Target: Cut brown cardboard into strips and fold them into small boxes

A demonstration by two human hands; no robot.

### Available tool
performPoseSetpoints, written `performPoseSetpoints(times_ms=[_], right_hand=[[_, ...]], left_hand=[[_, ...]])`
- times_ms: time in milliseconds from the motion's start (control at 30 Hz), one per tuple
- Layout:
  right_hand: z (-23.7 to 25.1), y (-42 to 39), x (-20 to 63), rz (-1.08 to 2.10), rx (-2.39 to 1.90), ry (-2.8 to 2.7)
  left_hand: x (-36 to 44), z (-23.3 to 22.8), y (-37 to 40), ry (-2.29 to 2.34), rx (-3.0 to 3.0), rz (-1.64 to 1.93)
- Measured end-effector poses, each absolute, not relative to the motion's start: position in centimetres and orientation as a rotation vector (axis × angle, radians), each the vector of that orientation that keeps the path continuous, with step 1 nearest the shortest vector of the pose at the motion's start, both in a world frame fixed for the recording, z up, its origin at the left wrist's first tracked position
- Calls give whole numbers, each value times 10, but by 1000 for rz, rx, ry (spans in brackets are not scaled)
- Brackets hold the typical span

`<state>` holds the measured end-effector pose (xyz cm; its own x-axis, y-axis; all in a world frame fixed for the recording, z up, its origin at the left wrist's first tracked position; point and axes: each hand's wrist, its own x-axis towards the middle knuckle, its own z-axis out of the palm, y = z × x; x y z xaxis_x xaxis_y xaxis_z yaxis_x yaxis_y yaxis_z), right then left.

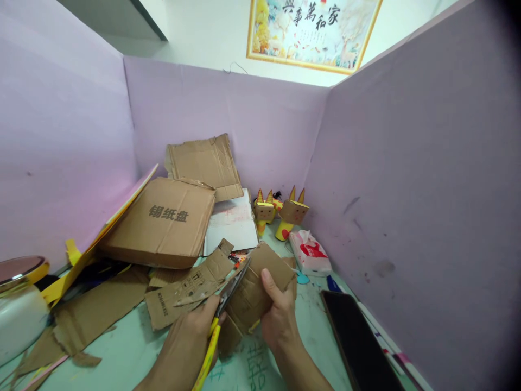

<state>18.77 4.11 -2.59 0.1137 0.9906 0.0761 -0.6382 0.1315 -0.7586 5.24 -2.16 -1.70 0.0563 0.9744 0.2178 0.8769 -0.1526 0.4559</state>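
Single head-worn view, looking forward and down from just behind the grip. Left hand [195,331] and right hand [279,320] sit low centre, close. Beyond them, desk clutter and lilac partitions; wall picture [313,30] at top.

cardboard box [163,222] reads 锡纸盘, wall picture [313,30] 家和萬事興

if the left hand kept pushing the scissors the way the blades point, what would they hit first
Most likely the cardboard piece that the right hand holds: the scissors in the left hand already have their blades at its left edge. Depth is hard to judge beyond that.
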Motion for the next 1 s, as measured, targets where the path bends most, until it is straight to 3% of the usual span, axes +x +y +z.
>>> performPoseSetpoints(times_ms=[200,700,1000], right_hand=[[-37,51,194,1346,-711,-760],[-33,44,191,1445,-589,-767],[-31,48,194,1454,-615,-799]], left_hand=[[51,-5,-21,1918,2013,401],[62,0,-13,2072,2034,232],[49,-32,-12,1974,2106,693]])
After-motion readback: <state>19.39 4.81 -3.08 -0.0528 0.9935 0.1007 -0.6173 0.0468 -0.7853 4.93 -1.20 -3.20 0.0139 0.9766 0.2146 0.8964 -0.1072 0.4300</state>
